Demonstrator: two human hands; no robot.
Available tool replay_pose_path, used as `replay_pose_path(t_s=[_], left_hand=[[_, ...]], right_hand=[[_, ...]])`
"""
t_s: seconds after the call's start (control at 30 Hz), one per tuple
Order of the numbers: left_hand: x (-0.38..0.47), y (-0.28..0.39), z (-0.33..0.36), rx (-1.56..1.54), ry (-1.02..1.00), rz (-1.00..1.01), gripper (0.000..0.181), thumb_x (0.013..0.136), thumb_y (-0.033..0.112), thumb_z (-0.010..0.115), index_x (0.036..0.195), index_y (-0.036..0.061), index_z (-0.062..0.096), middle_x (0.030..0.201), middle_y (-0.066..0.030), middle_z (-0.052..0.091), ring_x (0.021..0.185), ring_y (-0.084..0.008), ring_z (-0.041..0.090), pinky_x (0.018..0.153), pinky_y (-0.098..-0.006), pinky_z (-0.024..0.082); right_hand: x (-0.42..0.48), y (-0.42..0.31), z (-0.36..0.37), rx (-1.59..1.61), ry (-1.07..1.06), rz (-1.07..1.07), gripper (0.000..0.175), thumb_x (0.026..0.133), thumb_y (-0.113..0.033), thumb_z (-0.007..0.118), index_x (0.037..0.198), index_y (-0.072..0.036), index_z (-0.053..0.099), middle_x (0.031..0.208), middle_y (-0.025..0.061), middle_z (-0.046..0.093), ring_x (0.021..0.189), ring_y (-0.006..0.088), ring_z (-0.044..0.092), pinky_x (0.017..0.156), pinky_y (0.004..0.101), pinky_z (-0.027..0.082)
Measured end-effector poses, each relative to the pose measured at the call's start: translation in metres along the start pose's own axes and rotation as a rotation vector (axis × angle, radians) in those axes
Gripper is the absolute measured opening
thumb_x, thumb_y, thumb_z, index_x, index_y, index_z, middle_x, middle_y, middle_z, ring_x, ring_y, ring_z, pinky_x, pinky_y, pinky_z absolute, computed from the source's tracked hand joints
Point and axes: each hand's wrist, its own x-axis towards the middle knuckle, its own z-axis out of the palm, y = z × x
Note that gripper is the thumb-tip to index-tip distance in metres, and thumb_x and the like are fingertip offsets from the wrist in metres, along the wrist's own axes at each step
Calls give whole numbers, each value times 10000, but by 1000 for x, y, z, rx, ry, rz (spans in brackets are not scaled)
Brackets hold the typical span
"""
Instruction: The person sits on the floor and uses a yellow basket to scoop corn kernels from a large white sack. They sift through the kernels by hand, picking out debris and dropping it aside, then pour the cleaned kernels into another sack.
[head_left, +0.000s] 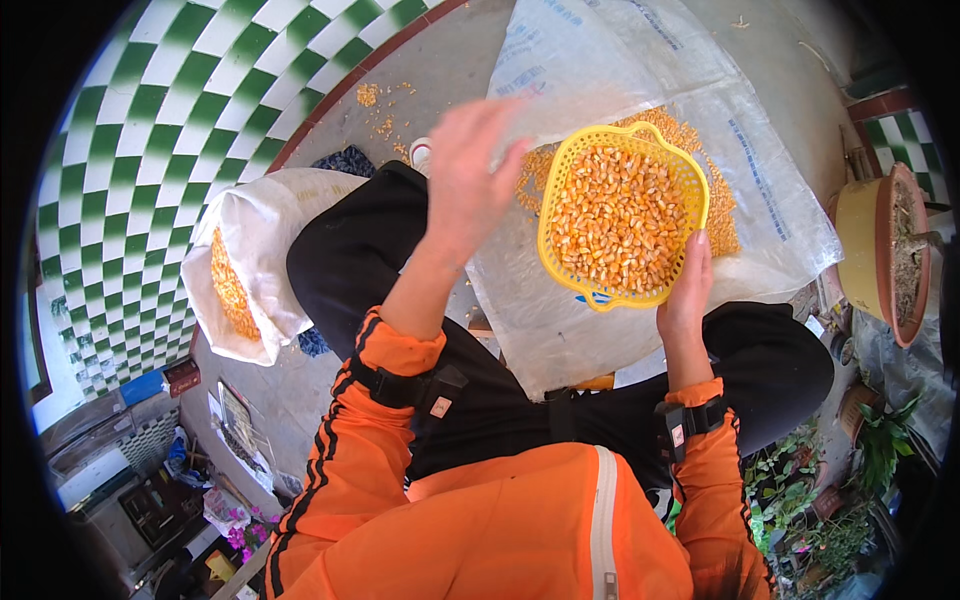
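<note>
My right hand (687, 281) grips the rim of a yellow perforated plastic basket (600, 298) at its lower right side. Loose orange corn kernels (619, 217) fill much of the basket. Blurred, with thumb and fingers apart, my left hand (472, 169) is held in the air to the left of the basket and appears to hold nothing. Beneath the basket, a translucent plastic sheet or sack (540, 315) bearing print is spread in front of me. More kernels (721, 214) lie on it, partly hidden by the basket.
Beside my left knee stands a white woven sack (277, 217) with corn kernels inside its mouth. Stray kernels (367, 94) dot the concrete floor (360, 127) near a green-and-white tiled wall (165, 142). At the right are a large plant pot (862, 247) and leafy plants (885, 435).
</note>
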Motion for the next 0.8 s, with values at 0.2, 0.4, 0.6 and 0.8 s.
replay_pose_path(t_s=[0.2,0.4,0.6,0.8], left_hand=[[-41,59,41,-253,-506,133,164,789,138,758,945,120,710,929,-6,626,908,-220,605,799,-361,459],[-48,66,54,-249,-489,86,110,792,149,751,878,116,693,859,-17,590,874,-225,594,773,-370,452],[-46,67,55,-373,-379,44,134,791,116,758,901,79,692,844,-42,611,789,-248,607,707,-367,475],[-10,22,6,-738,98,-510,254,976,190,625,1182,44,605,995,-63,627,802,-164,602,760,-298,499]], right_hand=[[-2,-3,1,3,-21,-8,433,1063,-347,490,1313,5,516,1224,76,612,1080,129,588,930,301,484],[-1,-2,1,17,-14,-5,413,1066,-333,487,1312,-4,521,1221,77,617,1070,127,595,914,296,490],[-1,-1,-1,1,-42,-32,424,1067,-329,486,1330,1,512,1234,77,615,1087,127,590,926,292,481],[-1,0,-1,-1,-11,-32,438,1065,-332,488,1336,12,508,1231,73,612,1093,127,583,945,291,468]])
